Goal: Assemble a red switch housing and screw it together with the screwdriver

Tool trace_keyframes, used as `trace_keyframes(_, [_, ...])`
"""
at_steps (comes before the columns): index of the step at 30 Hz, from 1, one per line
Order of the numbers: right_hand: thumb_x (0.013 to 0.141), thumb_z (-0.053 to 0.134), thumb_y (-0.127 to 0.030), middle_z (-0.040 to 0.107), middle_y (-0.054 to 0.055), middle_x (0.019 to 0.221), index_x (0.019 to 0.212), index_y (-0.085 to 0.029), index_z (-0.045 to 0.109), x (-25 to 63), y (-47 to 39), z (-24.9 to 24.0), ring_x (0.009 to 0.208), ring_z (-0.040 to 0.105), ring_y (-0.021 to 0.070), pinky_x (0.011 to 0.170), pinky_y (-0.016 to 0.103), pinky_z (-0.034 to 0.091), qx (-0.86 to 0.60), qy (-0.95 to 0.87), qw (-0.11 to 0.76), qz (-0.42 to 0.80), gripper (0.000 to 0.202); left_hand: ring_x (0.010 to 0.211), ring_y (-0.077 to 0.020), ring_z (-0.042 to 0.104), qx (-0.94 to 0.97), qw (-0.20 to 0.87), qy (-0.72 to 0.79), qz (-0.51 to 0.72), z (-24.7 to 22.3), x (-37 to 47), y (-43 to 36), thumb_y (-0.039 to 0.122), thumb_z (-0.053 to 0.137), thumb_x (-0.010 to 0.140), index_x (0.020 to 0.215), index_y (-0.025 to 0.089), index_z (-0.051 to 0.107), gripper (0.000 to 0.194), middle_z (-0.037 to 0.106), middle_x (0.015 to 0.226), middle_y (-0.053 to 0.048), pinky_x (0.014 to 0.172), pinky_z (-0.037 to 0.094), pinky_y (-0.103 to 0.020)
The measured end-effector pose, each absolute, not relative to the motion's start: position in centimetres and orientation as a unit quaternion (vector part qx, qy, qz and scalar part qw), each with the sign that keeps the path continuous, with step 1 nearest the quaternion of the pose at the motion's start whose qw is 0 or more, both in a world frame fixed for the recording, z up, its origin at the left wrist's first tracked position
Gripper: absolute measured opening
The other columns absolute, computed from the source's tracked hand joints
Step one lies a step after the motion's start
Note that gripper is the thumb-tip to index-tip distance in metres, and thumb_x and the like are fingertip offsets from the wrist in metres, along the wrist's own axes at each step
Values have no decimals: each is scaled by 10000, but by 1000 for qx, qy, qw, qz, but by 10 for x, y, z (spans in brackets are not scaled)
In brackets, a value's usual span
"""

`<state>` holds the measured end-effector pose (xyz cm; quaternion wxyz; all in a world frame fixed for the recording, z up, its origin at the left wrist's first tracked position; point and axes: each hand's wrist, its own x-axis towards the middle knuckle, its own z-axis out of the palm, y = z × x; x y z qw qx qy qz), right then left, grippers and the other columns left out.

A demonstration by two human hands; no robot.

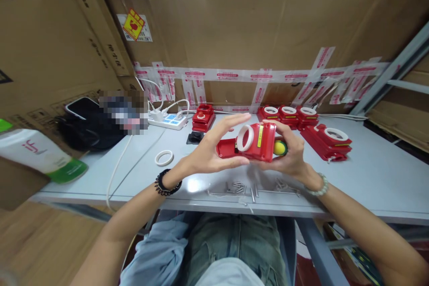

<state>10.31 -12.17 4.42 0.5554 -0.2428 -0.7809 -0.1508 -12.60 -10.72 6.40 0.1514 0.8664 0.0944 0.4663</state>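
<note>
Left hand: the left hand (208, 154) holds the left end of a red housing (254, 143) above the desk (368, 174); thumb underneath, fingers stretched along the top edge, so the grip is a loose pinch on the part.
Right hand: the right hand (291, 154) cups the housing's right end, fingers curled behind it and closed on the part.
Red housing: held in the air between both hands, over the front middle of the desk, tilted with its face toward the camera; a white ring (246, 137) sits in its face, a yellow label strip beside that, and a green-yellow button (280, 148) shows at the right end.
Screws: a scatter of small metal screws (241, 187) lies on the desk just below the hands.
Loose ring: one white ring (164, 157) lies flat on the desk, left of the left hand.
Other housings: several red units (288, 114) with white rings stand in a row at the back; another (330, 140) lies to the right, one more (203, 118) to the left.
Power strip: a white power strip (169, 119) rests at the back left.
</note>
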Motion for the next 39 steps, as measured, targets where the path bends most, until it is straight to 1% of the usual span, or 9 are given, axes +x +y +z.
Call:
trace_keyframes(5, [556, 873, -460, 715, 107, 1031, 1292, -197, 533, 104, -121, 43, 759, 703, 225, 577, 328, 597, -224, -790, 547, -161, 852, 1171, -233, 603, 874, 154, 109, 449, 65, -128, -104, 295, 662, 886, 1297, 234, 584, 423, 645, 1256, -117, 1008, 502, -412])
trace_keyframes(10, [584, 865, -467, 709, 131, 1069, 1309, -183, 519, 103, -122, 44, 825, 714, 248, 617, 339, 602, -228, -790, 547, -159, 851, 1293, -271, 526, 871, 165, 94, 454, 64, -127, -106, 338, 741, 817, 1429, 237, 450, 685, 532, 1418, -144, 1038, 481, -423])
trace_keyframes(14, [609, 858, -450, 710, 123, 1076, 1317, -190, 505, 103, -124, 45, 873, 717, 249, 701, 350, 610, -221, -808, 525, -151, 833, 1062, -222, 634, 849, 179, 163, 470, 63, -126, -106, 364, 729, 833, 1263, 196, 581, 486, 653, 1187, -123, 932, 531, -391])
trace_keyframes(18, [591, 848, -490, 718, 105, 1022, 1289, -189, 520, 105, -123, 45, 798, 717, 238, 686, 353, 608, -224, -800, 535, -154, 828, 1178, -229, 595, 876, 132, 69, 458, 65, -127, -106, 256, 717, 849, 1234, 209, 602, 405, 645, 1224, -117, 1021, 492, -411])
trace_keyframes(23, [592, 835, -512, 716, 83, 993, 1265, -206, 522, 104, -125, 47, 754, 707, 228, 654, 354, 606, -262, -788, 542, -131, 803, 1248, -268, 552, 863, 173, 93, 466, 63, -126, -106, 363, 754, 812, 1388, 246, 478, 650, 555, 1368, -140, 1005, 504, -426])
trace_keyframes(26, [596, 835, -482, 718, 95, 1027, 1274, -206, 508, 104, -126, 46, 772, 713, 232, 657, 353, 608, -260, -794, 531, -138, 803, 1117, -234, 612, 859, 183, 144, 456, 62, -126, -106, 365, 702, 857, 1347, 224, 510, 545, 615, 1254, -129, 927, 535, -392])
trace_keyframes(29, [598, 834, -479, 716, 110, 1043, 1266, -200, 501, 105, -125, 45, 794, 718, 241, 652, 351, 610, -260, -799, 523, -145, 797, 1202, -249, 574, 886, 146, 96, 431, 65, -128, -106, 275, 666, 880, 1289, 224, 555, 427, 613, 1276, -127, 1020, 484, -435])
trace_keyframes(33, [601, 833, -487, 713, 107, 1050, 1266, -202, 497, 104, -126, 45, 790, 717, 238, 660, 350, 610, -274, -790, 531, -134, 797, 1261, -277, 534, 880, 164, 96, 436, 66, -128, -109, 334, 720, 828, 1379, 230, 467, 615, 518, 1405, -151, 1040, 468, -449])
trace_keyframes(39, [602, 832, -491, 715, 111, 1028, 1259, -204, 503, 104, -126, 44, 793, 713, 241, 645, 347, 600, -253, -800, 524, -147, 789, 1057, -224, 635, 873, 126, 134, 452, 63, -126, -107, 382, 711, 848, 1239, 185, 560, 463, 648, 1148, -122, 903, 549, -381])
